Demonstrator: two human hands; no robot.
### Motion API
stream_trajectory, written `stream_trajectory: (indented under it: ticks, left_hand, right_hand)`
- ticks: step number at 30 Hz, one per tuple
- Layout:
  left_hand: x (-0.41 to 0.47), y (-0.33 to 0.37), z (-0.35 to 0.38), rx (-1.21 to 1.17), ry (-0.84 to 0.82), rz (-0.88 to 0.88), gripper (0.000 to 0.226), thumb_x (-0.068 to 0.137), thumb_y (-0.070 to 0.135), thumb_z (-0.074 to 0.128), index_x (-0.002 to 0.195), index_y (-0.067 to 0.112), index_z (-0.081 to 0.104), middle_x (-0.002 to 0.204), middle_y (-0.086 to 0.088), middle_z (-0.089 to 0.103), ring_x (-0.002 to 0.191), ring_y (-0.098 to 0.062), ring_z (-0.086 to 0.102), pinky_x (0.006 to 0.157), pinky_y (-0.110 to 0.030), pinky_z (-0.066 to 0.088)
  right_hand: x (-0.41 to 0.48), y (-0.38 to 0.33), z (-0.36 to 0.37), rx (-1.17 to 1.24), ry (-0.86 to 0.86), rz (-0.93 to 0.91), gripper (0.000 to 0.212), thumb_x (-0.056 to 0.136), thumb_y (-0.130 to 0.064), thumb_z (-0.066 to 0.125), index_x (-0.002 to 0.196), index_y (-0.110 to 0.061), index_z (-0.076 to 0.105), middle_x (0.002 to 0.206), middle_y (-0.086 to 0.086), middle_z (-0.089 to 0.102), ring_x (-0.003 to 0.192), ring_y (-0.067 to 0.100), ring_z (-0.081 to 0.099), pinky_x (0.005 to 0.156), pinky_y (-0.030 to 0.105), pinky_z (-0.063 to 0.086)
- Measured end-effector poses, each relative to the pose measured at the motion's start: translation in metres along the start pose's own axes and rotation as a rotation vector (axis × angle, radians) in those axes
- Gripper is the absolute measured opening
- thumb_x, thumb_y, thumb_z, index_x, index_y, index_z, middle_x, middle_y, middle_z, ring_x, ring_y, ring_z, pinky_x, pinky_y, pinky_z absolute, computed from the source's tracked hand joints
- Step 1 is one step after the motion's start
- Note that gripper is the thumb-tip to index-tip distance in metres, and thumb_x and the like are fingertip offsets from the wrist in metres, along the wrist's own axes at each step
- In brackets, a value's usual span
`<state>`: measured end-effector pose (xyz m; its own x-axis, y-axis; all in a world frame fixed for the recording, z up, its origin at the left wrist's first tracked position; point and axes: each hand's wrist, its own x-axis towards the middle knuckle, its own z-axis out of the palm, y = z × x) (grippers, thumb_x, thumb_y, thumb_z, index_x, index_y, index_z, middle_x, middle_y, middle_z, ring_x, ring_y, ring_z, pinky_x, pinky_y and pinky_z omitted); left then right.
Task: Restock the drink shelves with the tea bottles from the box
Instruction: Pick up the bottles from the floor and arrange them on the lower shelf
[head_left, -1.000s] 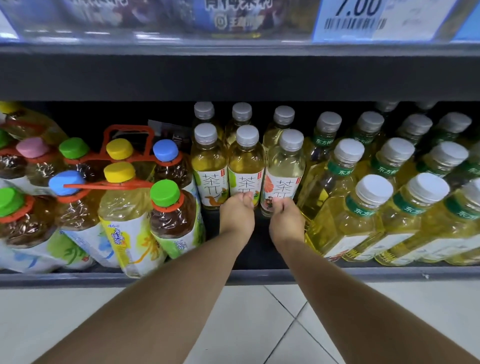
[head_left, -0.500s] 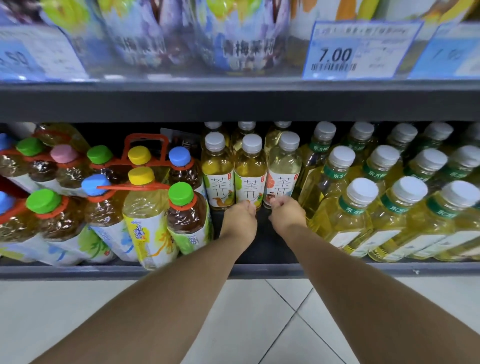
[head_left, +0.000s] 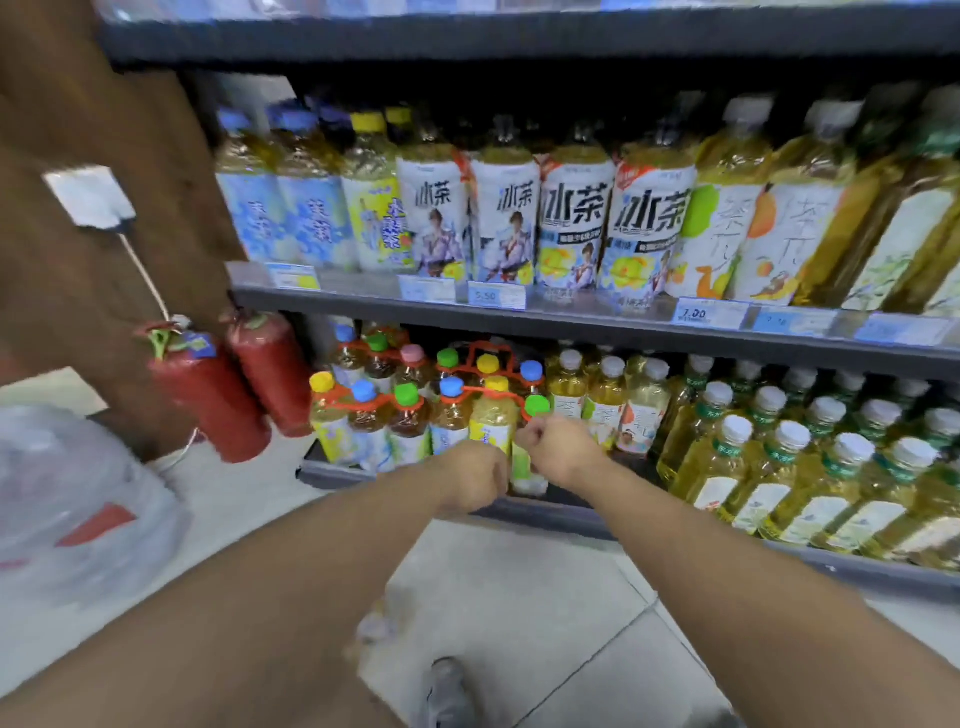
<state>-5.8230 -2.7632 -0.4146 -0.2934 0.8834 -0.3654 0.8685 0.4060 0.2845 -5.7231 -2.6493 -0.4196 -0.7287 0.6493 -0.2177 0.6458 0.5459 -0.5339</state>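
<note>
Now both hands have pulled back from the small tea bottles on the bottom shelf and hang in front of its near edge. The left hand and right hand are loosely curled and hold nothing. View has swung left and up, taking in the upper shelf and two fire extinguishers at far left. That placement looks done; the box is out of sight, so fetching more probably comes next.
</note>
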Motion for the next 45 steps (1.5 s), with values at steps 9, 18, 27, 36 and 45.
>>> stream_trajectory:
  ticks: [9,18,27,36,45]
  left_hand:
    - [-0.22,-0.187,0.001,-0.16,0.256,-0.336,0.013,0.092,0.018,0.059,0.086,0.012,0.069,0.096,-0.007,0.071,0.094,-0.024,0.065,0.072,-0.025,0.04]
    - [-0.256,-0.277,0.155,-0.444,0.234,-0.586,0.014,0.091,0.02,0.05,0.092,0.018,0.064,0.098,-0.004,0.069,0.093,-0.025,0.063,0.083,-0.032,0.052]
    - [-0.156,-0.259,0.198,-0.326,0.144,-0.493,0.049,0.095,0.037,0.058,0.139,0.023,0.04,0.126,-0.006,0.046,0.107,-0.032,0.058,0.084,-0.041,0.048]
    - [-0.125,-0.246,0.184,-0.113,0.029,-0.489,0.043,0.093,0.028,0.06,0.127,0.004,0.049,0.124,-0.013,0.047,0.11,-0.033,0.054,0.085,-0.038,0.042]
    - [-0.106,-0.165,0.129,-0.157,0.095,-0.446,0.03,0.091,0.025,0.059,0.114,0.006,0.054,0.106,-0.007,0.038,0.101,-0.035,0.059,0.076,-0.034,0.044]
  right_hand:
    - [-0.07,-0.179,0.114,-0.288,-0.251,-0.439,0.019,0.098,-0.029,0.05,0.096,-0.014,0.061,0.1,0.01,0.066,0.099,0.028,0.061,0.073,0.033,0.04]
    - [-0.025,-0.167,0.247,-0.665,-0.332,-0.428,0.043,0.096,-0.02,0.053,0.138,-0.023,0.043,0.13,0.009,0.042,0.111,0.031,0.055,0.079,0.035,0.047]
    - [0.016,-0.121,0.279,-0.575,-0.492,-0.303,0.043,0.089,-0.029,0.058,0.131,-0.021,0.051,0.119,0.01,0.047,0.109,0.033,0.057,0.092,0.04,0.05]
    - [0.023,-0.084,0.264,-0.342,-0.44,-0.287,0.037,0.089,-0.026,0.062,0.124,-0.014,0.057,0.114,0.007,0.047,0.105,0.029,0.055,0.087,0.035,0.048]
    - [-0.017,-0.028,0.152,-0.298,-0.289,-0.231,0.014,0.084,-0.028,0.063,0.086,-0.016,0.056,0.097,0.007,0.058,0.092,0.026,0.056,0.064,0.028,0.035]
